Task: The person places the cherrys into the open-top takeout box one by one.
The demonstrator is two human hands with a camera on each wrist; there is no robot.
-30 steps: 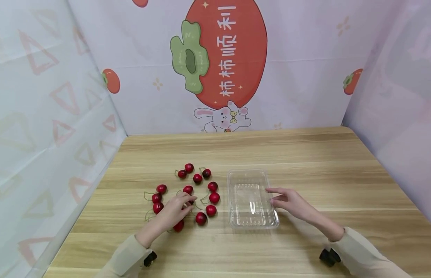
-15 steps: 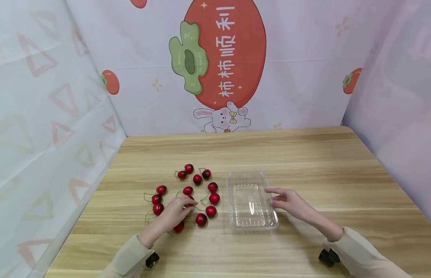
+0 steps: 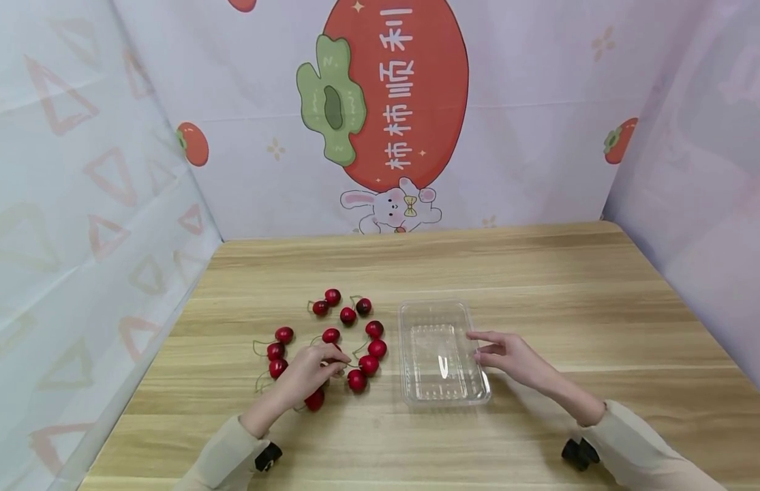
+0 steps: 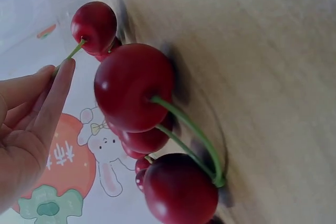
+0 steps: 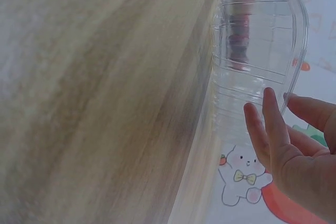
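Observation:
My left hand pinches the thin green stem of a pair of glossy red cherries between thumb and fingers. In the left wrist view the stem runs from the fingertips to a cherry. Closer to that camera are a big cherry and a darker one, joined by their stems. My right hand is at the right side of a clear plastic container, fingers fairly straight and touching its rim.
More paired cherries lie around the left hand, including a pair at the back, a pair on the left and one cherry by the wrist. The wooden table meets a printed cloth backdrop.
The fingers of my left hand have closed on the stem. The pinched cherry pair has shifted slightly up and to the left. The right hand and container stay nearly still.

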